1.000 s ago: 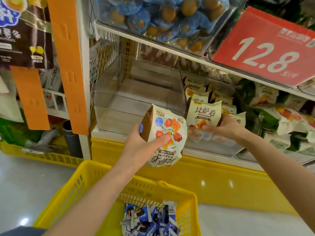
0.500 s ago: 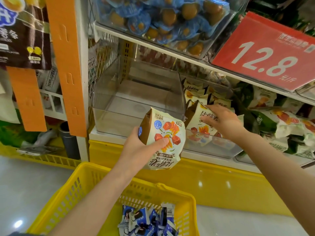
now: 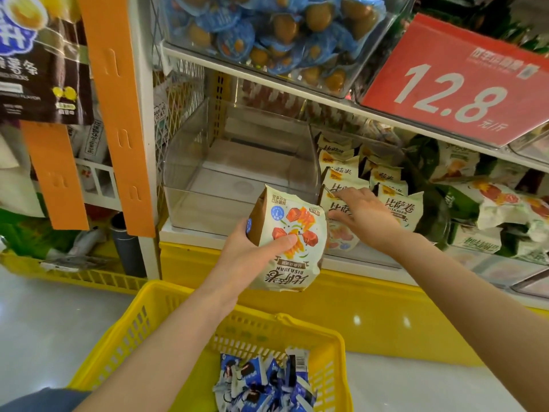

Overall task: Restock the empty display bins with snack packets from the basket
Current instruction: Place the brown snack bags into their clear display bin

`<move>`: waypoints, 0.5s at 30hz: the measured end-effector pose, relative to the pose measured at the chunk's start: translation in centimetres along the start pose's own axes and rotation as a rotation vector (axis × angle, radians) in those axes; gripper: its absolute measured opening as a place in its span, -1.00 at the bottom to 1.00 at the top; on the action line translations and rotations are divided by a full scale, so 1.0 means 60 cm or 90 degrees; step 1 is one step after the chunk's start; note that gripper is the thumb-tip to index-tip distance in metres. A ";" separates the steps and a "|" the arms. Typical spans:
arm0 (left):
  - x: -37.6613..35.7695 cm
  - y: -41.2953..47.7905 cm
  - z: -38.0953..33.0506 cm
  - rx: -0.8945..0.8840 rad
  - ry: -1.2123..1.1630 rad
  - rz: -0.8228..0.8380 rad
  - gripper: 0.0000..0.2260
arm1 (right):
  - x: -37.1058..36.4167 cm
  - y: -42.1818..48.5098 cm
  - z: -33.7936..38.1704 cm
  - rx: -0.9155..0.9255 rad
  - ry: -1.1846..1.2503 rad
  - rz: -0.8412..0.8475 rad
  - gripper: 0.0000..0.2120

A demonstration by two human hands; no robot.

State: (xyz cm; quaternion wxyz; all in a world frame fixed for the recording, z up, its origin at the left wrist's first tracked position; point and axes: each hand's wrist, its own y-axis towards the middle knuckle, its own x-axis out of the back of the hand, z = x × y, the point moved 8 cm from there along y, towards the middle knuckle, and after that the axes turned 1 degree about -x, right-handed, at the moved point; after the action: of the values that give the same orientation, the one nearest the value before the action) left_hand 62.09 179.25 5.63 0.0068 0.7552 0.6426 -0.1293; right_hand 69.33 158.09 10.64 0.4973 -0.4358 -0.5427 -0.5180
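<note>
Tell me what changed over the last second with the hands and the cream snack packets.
The right hand lowered its cream foil snack packet into the stocked clear plastic bin and loosened its grip; its fingers now rest straightened on top. The left hand still grips a second cream packet; the yellow plastic basket is unmoved.

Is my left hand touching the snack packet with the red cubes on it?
Touching. The head view shows the left hand gripping the snack packet, thumb pressed across its printed front.

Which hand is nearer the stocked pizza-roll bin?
Right. The right hand reaches into the stocked bin, touching its packets; the left hand holds a packet before the empty bin.
</note>
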 end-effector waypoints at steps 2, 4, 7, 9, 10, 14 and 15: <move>-0.007 -0.002 0.006 0.034 -0.042 0.047 -0.54 | 0.028 -0.023 0.018 0.003 -0.006 -0.098 -0.44; -0.012 -0.003 0.009 0.031 -0.007 0.084 -0.49 | 0.050 -0.062 0.040 0.005 0.152 -0.157 -0.50; -0.020 -0.005 0.014 -0.013 0.125 0.096 -0.55 | 0.051 -0.122 0.083 0.065 0.428 -0.066 -0.58; -0.034 -0.011 0.021 -0.044 0.212 0.127 -0.57 | 0.043 -0.157 0.099 0.100 0.502 0.031 -0.71; -0.043 -0.016 0.024 -0.060 0.253 0.150 -0.58 | 0.033 -0.171 0.101 0.102 0.513 0.099 -0.73; -0.069 -0.035 0.030 -0.092 0.305 0.207 -0.53 | 0.003 -0.204 0.082 0.075 0.444 0.231 -0.72; -0.068 -0.037 0.031 -0.090 0.292 0.191 -0.49 | -0.003 -0.207 0.073 0.062 0.460 0.234 -0.75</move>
State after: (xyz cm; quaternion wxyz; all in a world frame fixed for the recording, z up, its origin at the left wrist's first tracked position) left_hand 59.02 175.35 5.00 -0.0673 0.8489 0.5160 0.0926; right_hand 56.68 161.40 9.02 0.7603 -0.2914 -0.2703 -0.5138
